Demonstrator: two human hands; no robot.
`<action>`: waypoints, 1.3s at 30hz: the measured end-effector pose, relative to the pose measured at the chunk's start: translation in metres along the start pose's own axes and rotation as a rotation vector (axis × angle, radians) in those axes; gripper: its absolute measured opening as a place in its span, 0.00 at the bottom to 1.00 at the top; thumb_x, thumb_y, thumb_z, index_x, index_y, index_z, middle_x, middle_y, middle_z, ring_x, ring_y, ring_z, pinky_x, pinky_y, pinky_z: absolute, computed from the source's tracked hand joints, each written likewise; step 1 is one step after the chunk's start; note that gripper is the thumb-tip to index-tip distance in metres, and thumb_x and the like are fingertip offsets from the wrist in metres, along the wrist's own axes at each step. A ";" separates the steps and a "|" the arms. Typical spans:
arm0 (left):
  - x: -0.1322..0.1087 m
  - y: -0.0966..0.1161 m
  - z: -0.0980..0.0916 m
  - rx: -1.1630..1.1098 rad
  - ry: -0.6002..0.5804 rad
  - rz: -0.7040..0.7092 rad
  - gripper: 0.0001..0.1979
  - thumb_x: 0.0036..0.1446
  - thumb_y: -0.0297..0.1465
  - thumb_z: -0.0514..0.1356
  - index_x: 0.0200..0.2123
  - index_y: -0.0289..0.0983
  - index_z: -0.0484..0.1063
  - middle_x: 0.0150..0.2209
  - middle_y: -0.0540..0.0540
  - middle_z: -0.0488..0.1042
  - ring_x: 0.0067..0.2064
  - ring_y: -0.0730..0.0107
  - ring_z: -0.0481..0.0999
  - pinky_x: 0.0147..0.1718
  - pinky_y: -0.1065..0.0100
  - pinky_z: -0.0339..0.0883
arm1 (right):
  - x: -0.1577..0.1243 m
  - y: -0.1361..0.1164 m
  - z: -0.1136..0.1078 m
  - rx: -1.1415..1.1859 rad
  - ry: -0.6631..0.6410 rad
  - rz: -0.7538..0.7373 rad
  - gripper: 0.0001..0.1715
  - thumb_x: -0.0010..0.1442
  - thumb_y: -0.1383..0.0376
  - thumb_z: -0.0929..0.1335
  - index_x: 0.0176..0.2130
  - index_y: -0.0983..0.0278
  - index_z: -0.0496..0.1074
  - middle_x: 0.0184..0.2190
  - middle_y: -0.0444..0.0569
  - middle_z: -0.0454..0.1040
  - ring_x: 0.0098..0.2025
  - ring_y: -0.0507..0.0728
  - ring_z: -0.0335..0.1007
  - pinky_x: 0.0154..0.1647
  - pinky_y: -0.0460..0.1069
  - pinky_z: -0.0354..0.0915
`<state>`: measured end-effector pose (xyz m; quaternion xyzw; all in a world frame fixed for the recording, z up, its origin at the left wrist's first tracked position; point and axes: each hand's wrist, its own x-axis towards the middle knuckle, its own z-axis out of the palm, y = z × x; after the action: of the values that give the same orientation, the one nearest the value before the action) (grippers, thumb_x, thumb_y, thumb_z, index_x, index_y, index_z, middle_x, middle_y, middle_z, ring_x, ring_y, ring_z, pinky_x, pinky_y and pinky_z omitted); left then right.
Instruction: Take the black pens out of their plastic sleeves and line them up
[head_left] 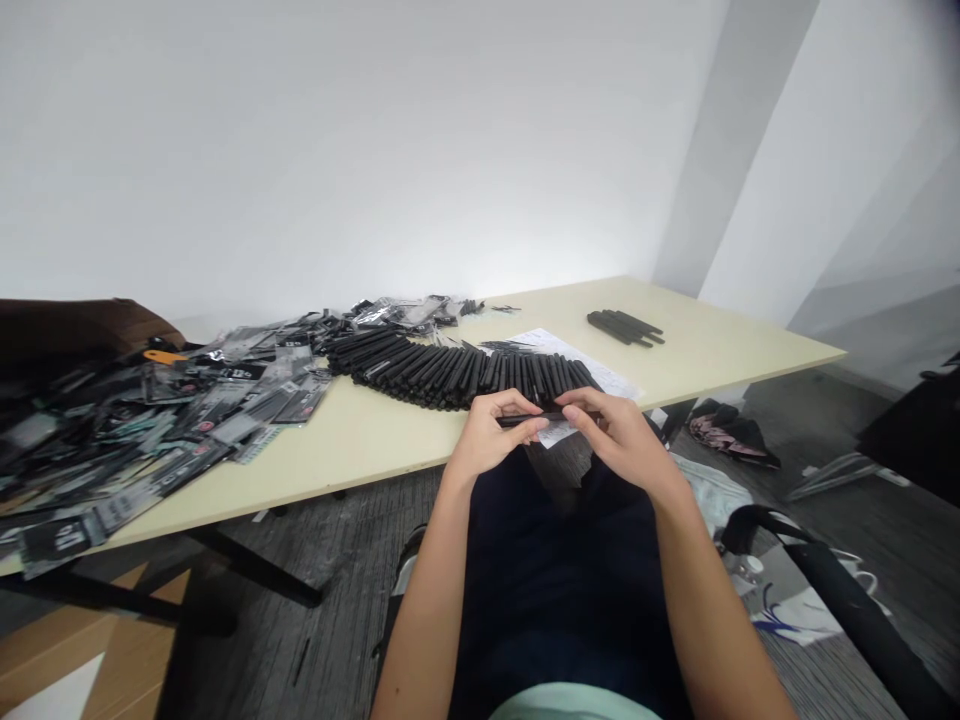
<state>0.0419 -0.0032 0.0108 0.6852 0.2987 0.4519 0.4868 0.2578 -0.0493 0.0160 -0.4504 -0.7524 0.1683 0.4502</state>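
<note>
My left hand (491, 435) and my right hand (619, 430) meet over my lap, just in front of the table edge. Both pinch one thin black pen (551, 417) that lies level between them, left fingers on its left end and right fingers on its right part. Right behind my hands a long curved row of several black pens (450, 370) lies on the cream table (360, 440). A white sheet of paper (592, 370) lies under the row's right end.
A heap of clear and black plastic pen packets (150, 420) covers the table's left part, with a brown box (75, 325) behind it. A small bundle of black pens (625, 327) lies far right. A black chair arm (840, 590) and bags on the floor sit to my right.
</note>
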 end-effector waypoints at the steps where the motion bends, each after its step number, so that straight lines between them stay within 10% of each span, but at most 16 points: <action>1: 0.000 0.000 0.000 -0.013 0.021 -0.001 0.19 0.50 0.41 0.75 0.35 0.32 0.77 0.28 0.46 0.80 0.28 0.68 0.80 0.31 0.67 0.77 | -0.001 0.002 -0.003 0.024 0.020 0.020 0.18 0.71 0.52 0.66 0.50 0.61 0.76 0.33 0.48 0.78 0.29 0.56 0.70 0.30 0.50 0.64; 9: 0.001 0.002 0.000 -0.031 0.071 -0.021 0.20 0.50 0.41 0.76 0.35 0.33 0.74 0.27 0.48 0.78 0.27 0.72 0.78 0.30 0.70 0.77 | -0.006 0.010 -0.015 0.085 0.071 0.041 0.17 0.70 0.53 0.67 0.44 0.62 0.77 0.26 0.45 0.74 0.28 0.55 0.69 0.29 0.49 0.62; 16: 0.001 0.001 0.000 -0.037 0.007 -0.030 0.21 0.48 0.40 0.76 0.33 0.33 0.72 0.27 0.49 0.77 0.26 0.73 0.77 0.29 0.70 0.75 | -0.005 0.013 -0.010 0.020 0.032 0.119 0.39 0.74 0.46 0.60 0.18 0.62 0.69 0.13 0.43 0.61 0.18 0.52 0.60 0.26 0.49 0.57; 24: 0.001 -0.001 0.000 -0.069 0.022 -0.059 0.20 0.54 0.41 0.73 0.34 0.33 0.71 0.29 0.47 0.78 0.27 0.74 0.77 0.29 0.71 0.75 | -0.008 0.012 -0.016 0.238 0.065 0.097 0.21 0.69 0.52 0.69 0.54 0.61 0.75 0.32 0.46 0.75 0.25 0.52 0.67 0.27 0.48 0.63; 31: 0.001 -0.001 -0.001 -0.051 0.005 -0.021 0.19 0.57 0.41 0.72 0.33 0.34 0.70 0.27 0.49 0.76 0.26 0.76 0.75 0.27 0.73 0.71 | -0.007 0.014 -0.015 0.225 0.059 0.082 0.16 0.72 0.54 0.66 0.42 0.63 0.75 0.28 0.45 0.74 0.23 0.51 0.67 0.26 0.48 0.63; 39: 0.000 -0.003 -0.001 -0.032 -0.030 -0.001 0.18 0.58 0.41 0.71 0.33 0.34 0.69 0.26 0.49 0.76 0.25 0.75 0.74 0.26 0.73 0.70 | -0.006 0.012 -0.013 0.053 0.047 0.111 0.33 0.74 0.49 0.61 0.24 0.63 0.70 0.15 0.43 0.66 0.18 0.50 0.61 0.25 0.48 0.59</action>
<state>0.0408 -0.0013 0.0082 0.6839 0.2845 0.4459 0.5025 0.2757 -0.0495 0.0122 -0.4831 -0.7109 0.2023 0.4694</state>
